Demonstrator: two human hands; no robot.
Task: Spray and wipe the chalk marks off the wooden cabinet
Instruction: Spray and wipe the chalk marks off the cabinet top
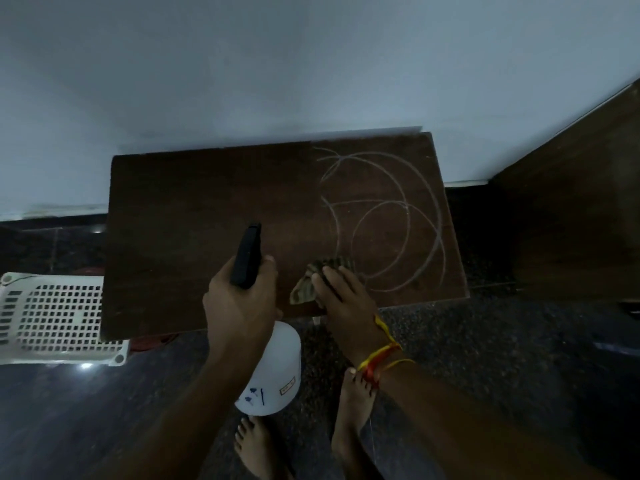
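The left hand point(242, 299) is wrapped around the neck of a spray bottle point(272, 372), its black nozzle point(247, 256) pointing away over the cabinet point(180, 237). Just right of it, the right hand point(341, 299) lies flat with fingers spread, pressing a cloth point(311, 282) onto the wooden top near its front edge. The chalk marks point(384, 220), looping circles, lie just beyond and right of that hand. A white basket point(59, 317) sits well left of the left hand.

Both forearms bare, no sleeves. Right wrist: red/yellow thread band point(377, 358), knotted, w/ loose ends trailing toward the right hand point(343, 299). Left hand point(239, 306): nothing worn. Feet point(353, 400) bare, no footwear.
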